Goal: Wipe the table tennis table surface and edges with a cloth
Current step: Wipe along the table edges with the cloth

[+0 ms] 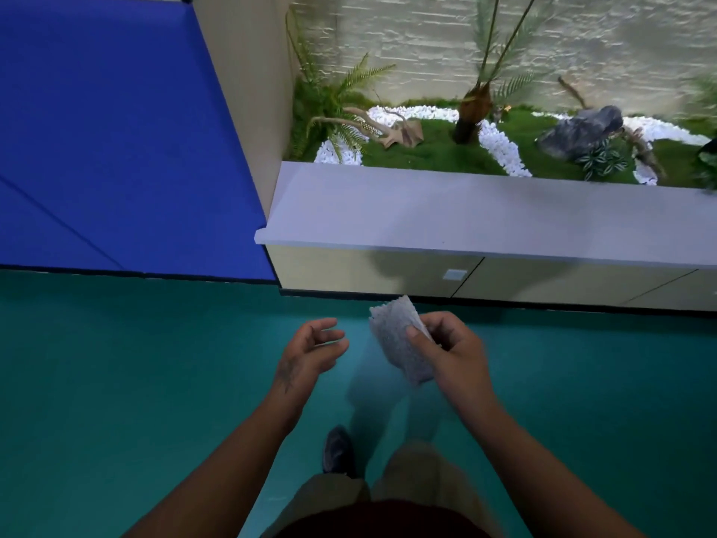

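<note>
motion blur softens the legs and one dark shoe (337,450) over the teal floor (116,382), and both forearms are cut off at the bottom edge. no writing can be read anywhere. the right hand (452,349) pinches a folded pale grey cloth (399,339) between thumb and curled fingers, held in the air in front of the body. the left hand (310,349) is beside it, apart, fingers loosely spread and holding nothing. behind a grey ledge (465,211), a planter bed holds ferns, white pebbles (500,147) and a dark rock (578,130).

Bare forearms, no sleeves; khaki trousers (333,495); dark shoe (337,450); dark red shirt hem (372,518).
</note>
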Available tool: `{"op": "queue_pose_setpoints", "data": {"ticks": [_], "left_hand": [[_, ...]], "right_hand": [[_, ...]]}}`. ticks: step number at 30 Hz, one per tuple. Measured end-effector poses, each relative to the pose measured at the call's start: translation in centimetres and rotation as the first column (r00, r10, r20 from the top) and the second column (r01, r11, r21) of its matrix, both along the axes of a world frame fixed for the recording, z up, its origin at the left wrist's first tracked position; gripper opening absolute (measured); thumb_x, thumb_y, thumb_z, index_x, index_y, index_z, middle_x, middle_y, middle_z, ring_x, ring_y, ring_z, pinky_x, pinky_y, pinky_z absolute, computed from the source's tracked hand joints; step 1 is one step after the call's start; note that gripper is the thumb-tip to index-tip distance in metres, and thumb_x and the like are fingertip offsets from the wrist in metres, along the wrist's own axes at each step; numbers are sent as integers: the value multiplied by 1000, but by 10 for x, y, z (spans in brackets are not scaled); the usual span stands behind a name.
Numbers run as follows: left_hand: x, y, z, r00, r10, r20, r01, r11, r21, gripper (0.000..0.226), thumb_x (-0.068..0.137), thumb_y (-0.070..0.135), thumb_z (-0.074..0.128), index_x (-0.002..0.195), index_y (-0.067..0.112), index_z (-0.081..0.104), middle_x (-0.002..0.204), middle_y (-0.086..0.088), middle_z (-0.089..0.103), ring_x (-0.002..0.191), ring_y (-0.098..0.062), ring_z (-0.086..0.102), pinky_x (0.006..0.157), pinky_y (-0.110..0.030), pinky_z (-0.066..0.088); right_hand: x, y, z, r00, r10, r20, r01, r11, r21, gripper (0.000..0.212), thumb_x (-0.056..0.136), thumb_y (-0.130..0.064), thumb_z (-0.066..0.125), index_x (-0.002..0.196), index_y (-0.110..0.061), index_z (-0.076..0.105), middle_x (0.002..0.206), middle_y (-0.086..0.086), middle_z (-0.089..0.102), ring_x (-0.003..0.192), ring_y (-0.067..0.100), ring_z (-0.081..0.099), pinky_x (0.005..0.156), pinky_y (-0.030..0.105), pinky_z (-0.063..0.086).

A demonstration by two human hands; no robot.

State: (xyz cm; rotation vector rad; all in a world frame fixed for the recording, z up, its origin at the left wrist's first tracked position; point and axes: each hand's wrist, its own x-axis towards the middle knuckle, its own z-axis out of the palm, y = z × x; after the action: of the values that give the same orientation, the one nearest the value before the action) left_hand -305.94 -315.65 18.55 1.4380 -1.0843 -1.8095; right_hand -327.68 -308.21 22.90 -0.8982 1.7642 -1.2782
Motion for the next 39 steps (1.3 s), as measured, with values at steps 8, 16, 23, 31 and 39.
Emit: {"op": "queue_pose_setpoints", "data": {"ticks": [8, 16, 23, 31, 39], "left_hand": [[-65, -115, -13, 971, -3, -238, 74, 953, 293, 61, 82, 37, 79, 138, 19, 64, 129, -12, 76, 122, -29, 72, 112, -53, 52], [-109, -244, -41, 977, 133, -165, -77, 949, 306, 47, 89, 22, 78, 132, 4, 68, 129, -18, 75, 116, -30, 74, 101, -49, 57], [-137, -346, -60, 985, 153, 81, -166, 969, 185, 31, 98, 14, 77, 126, 6, 65, 113, -10, 81, 105, -30, 79, 92, -46, 65], [-144, -434, -162, 914, 67, 400, -65, 998, -19, 30, 94, 30, 83, 116, 15, 69, 102, -7, 68, 90, -22, 70, 77, -32, 60], [-148, -490, -276, 874, -66, 481, 109, 992, -64, 43, 97, 3, 76, 136, 6, 58, 95, 3, 50, 77, 7, 57, 70, -7, 50]], "right_hand": [[-19, -145, 1, 996, 44, 75, -42, 999, -28, 6, 96, -9, 76, 93, -11, 73, 89, 7, 74, 78, 11, 64, 71, 26, 53], [-74, -284, -40, 989, 57, 136, -62, 998, 32, 6, 96, -12, 77, 95, -17, 74, 86, -5, 76, 73, 5, 63, 68, 22, 54], [-107, -376, -98, 999, 41, 7, -42, 987, 157, 13, 93, -25, 81, 92, -29, 69, 78, -16, 69, 67, 1, 59, 66, 16, 50], [-116, -461, -188, 999, 22, -47, -4, 938, 346, 15, 92, -37, 80, 98, -29, 70, 85, -12, 64, 67, -3, 57, 66, 17, 49], [-119, -523, -294, 996, 94, -8, -78, 875, 479, 26, 94, -24, 78, 118, -30, 70, 102, -14, 70, 83, 3, 68, 73, 26, 61]]}}
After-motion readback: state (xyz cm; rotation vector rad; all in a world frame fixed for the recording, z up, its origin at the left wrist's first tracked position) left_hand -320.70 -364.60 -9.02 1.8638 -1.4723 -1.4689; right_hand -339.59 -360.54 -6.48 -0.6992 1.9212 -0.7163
